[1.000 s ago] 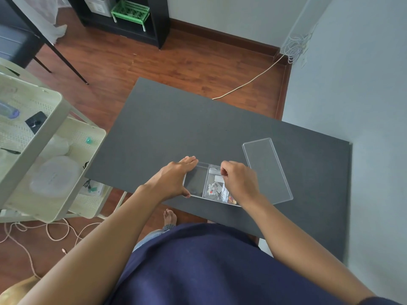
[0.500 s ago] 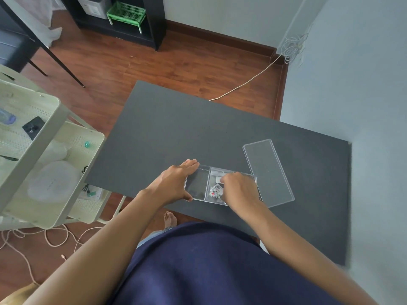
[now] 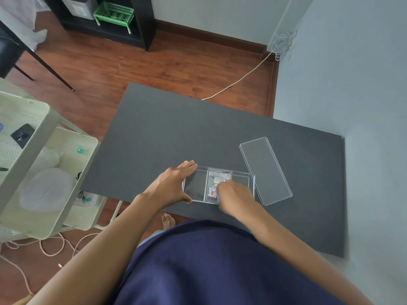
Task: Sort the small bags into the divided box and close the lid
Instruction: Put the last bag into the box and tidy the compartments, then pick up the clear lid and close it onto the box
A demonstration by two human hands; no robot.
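Clear box: left hand spread, gripping its end; right hand curled over bags inside, grip hidden.

The right hand hides the divided box's near right part; bag contents beside its fingertips are too small to tell.

A room in a home, set up as a small work corner.

Beyond the hands runs a reddish wood-plank floor with a dark skirting board and pale painted walls. Far ahead to the left stands a black shelf unit holding a green plastic basket. Left of the hands is a cream perforated trolley; loose cables trail over the floor, and a bare foot shows below the dark bench.
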